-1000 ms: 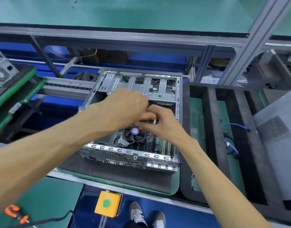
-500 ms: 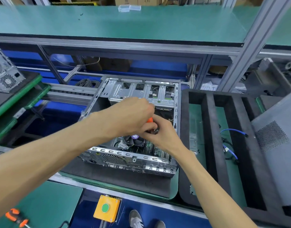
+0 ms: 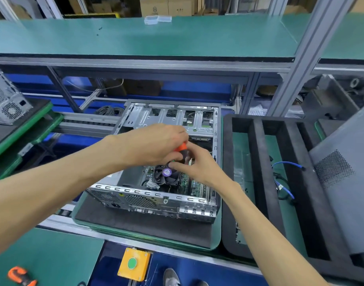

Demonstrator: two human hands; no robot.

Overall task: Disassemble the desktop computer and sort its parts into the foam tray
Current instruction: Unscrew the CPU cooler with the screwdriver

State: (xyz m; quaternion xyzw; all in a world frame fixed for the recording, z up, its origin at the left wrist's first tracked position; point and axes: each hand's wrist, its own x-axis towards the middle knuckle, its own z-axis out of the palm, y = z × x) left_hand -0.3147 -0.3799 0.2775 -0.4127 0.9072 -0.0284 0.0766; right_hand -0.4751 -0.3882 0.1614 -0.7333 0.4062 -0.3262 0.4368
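The open desktop case (image 3: 156,200) lies on a dark mat, its motherboard and black CPU fan (image 3: 166,174) exposed. My left hand (image 3: 156,144) grips an orange-and-black screwdriver (image 3: 182,148) above the fan. My right hand (image 3: 194,165) meets it from the right, its fingers pinching the screwdriver's lower part just over the fan; the tip is hidden. The black foam tray (image 3: 259,162) with long slots sits right of the case. A blue cable (image 3: 288,165) and a metal plate (image 3: 239,170) lie in its slots.
A grey perforated side panel (image 3: 346,182) leans over the tray's right side. A yellow box with a green button (image 3: 133,263) sits at the front edge. An orange tool (image 3: 20,275) lies at the lower left. Another computer (image 3: 5,100) stands far left.
Both hands stay together over the fan; the left hand has shifted slightly, showing more of the orange handle. The camera view has tilted up a little.
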